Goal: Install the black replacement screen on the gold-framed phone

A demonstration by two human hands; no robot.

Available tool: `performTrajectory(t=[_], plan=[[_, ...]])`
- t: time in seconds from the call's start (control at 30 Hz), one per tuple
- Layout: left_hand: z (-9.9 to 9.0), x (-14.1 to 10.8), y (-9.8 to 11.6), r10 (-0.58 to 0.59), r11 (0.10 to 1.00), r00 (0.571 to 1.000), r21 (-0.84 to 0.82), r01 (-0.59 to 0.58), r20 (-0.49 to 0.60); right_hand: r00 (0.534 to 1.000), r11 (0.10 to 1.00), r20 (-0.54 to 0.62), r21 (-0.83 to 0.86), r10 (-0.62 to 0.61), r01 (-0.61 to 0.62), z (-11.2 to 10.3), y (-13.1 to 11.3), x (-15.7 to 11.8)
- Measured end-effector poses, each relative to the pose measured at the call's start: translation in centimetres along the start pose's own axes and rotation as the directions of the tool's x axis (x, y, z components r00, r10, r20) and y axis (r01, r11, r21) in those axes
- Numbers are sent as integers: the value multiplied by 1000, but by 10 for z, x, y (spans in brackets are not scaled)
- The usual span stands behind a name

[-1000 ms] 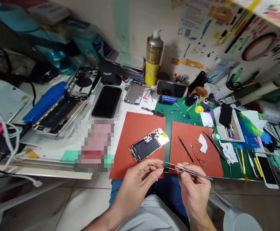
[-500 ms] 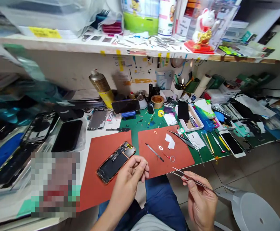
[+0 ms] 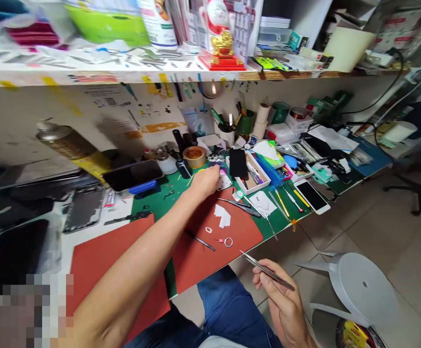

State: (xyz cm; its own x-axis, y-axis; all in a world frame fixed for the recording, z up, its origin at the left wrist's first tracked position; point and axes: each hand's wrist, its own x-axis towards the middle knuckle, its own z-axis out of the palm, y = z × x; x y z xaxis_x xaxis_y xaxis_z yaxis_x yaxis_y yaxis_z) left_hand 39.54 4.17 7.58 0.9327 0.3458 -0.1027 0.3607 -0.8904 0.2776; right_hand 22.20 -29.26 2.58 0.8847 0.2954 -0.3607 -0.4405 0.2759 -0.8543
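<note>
My right hand (image 3: 281,292) is closed on metal tweezers (image 3: 264,270), held in front of the mat's near edge with their tips close together. My left hand (image 3: 205,183) reaches to the back of the bench, its knuckles up and fingers curled down beside a white sheet (image 3: 225,180). Whatever its fingertips hold is hidden. Below that arm lies a red-brown mat (image 3: 196,263) with a dark pen-like tool (image 3: 203,242), a small white ring (image 3: 208,230), a metal ring with a red tag (image 3: 228,242) and white paper pieces (image 3: 223,216). My forearm covers much of the second mat (image 3: 87,261).
A tape roll (image 3: 194,157) and a phone on a blue stand (image 3: 134,175) stand behind. Right of the mat are a parts box (image 3: 256,176), several hand tools and a white phone (image 3: 312,196). A grey stool (image 3: 364,287) stands on the floor.
My left hand has moved from beside the opened phone to the back of the bench; that phone is now hidden. The tweezers' tips have come together. The view has turned right.
</note>
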Motion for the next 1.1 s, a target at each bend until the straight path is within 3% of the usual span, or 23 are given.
performTrajectory(t=[0.13, 0.27, 0.33, 0.4, 0.43, 0.5, 0.63, 0.83, 1.1], plan=[[3, 17, -5, 25, 989, 1000, 149, -27, 15, 987, 999, 161, 45, -14, 7, -14, -18, 5], [4, 22, -12, 40, 969, 999, 245, -41, 9, 988, 966, 113, -225, -105, 128, -30, -32, 26], [6, 23, -14, 35, 959, 999, 281, -35, 7, 955, 814, 85, -506, -284, 287, -37, -36, 43], [6, 24, -14, 31, 950, 999, 311, -33, 10, 868, 511, 119, -767, -481, 388, -41, -40, 65], [6, 25, -14, 30, 946, 999, 324, -33, 13, 831, 399, 134, -829, -540, 392, -42, -41, 78], [5, 26, -12, 24, 939, 1000, 344, -29, 18, 790, 275, 153, -884, -594, 378, -41, -43, 102], [0, 26, -10, 33, 934, 999, 355, -37, 16, 765, 101, 172, -950, -621, 295, -34, -39, 139], [-2, 21, -15, 23, 941, 1000, 337, -15, -19, 739, -125, 239, -970, -630, 208, -21, -31, 161], [-14, -3, -16, 31, 960, 999, 278, -19, -39, 705, -277, 331, -941, -628, 195, -20, -27, 176]])
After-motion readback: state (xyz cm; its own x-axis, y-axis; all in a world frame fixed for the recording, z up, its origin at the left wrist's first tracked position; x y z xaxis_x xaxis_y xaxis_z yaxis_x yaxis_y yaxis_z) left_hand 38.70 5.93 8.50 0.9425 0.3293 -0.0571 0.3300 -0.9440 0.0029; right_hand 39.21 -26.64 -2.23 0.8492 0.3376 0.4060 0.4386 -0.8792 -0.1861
